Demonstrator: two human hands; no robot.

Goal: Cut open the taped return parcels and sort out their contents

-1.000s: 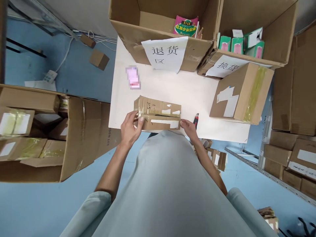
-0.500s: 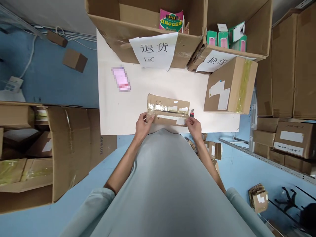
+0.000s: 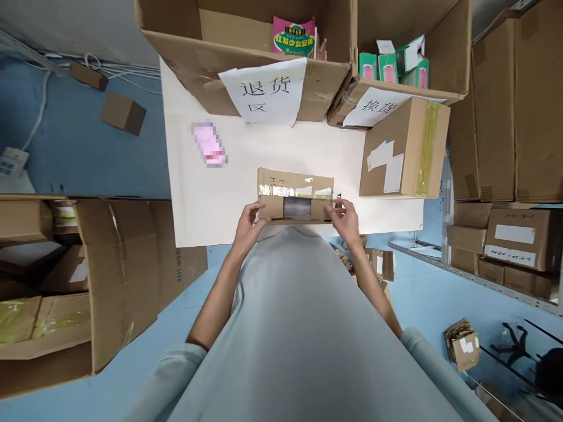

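At the centre of the frame, on the near edge of the table (image 3: 189, 205), I have the small carton (image 3: 281, 179) between my two hands, my left hand (image 3: 250, 225) pinching its left front corner, my right hand (image 3: 345, 223) its right. I judge the opening under way: the side facing me is open, showing a dark grey filling (image 3: 297, 208), but two short flaps (image 3: 271, 207) cover its ends and nothing is out yet.
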